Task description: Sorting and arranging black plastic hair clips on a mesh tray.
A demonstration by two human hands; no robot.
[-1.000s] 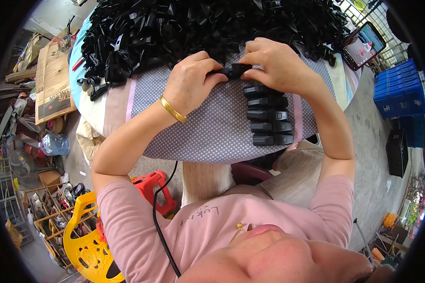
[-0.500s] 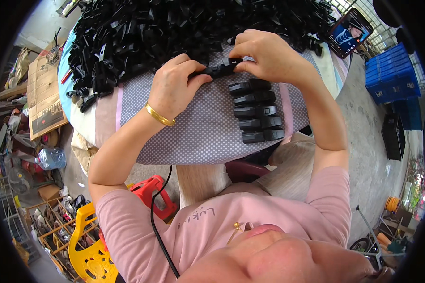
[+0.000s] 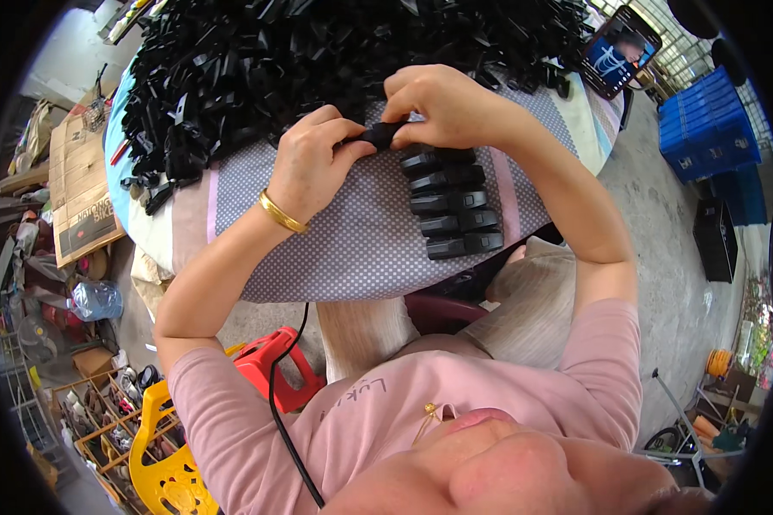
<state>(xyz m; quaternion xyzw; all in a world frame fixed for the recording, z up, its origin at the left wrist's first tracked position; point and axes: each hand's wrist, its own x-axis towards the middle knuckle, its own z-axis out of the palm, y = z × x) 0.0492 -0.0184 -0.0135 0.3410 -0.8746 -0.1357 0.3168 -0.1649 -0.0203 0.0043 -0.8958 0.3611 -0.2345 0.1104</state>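
Between my two hands is a small black plastic part (image 3: 378, 136), held over the near edge of a pile of the same black parts. The left end is pinched by thumb and fingers of my left hand (image 3: 307, 163), which has a gold bangle at its wrist. My right hand (image 3: 438, 107) grips the other end, its fingers bent and partly hiding the part. Just below my right hand, several longer black plastic pieces (image 3: 448, 202) lie stacked in a neat row on the dotted grey tablecloth (image 3: 335, 245).
A big heap of black plastic parts (image 3: 258, 69) covers the far side of the round table. At its right edge stands a phone (image 3: 620, 53) with a lit screen. Blue crates (image 3: 711, 124) are on the floor at right; a red stool (image 3: 279, 367) and yellow chair (image 3: 167, 468) at lower left.
My right hand has come left toward my left hand, so the gap between them is smaller. Both still hold the black part. The whole view has shifted slightly.
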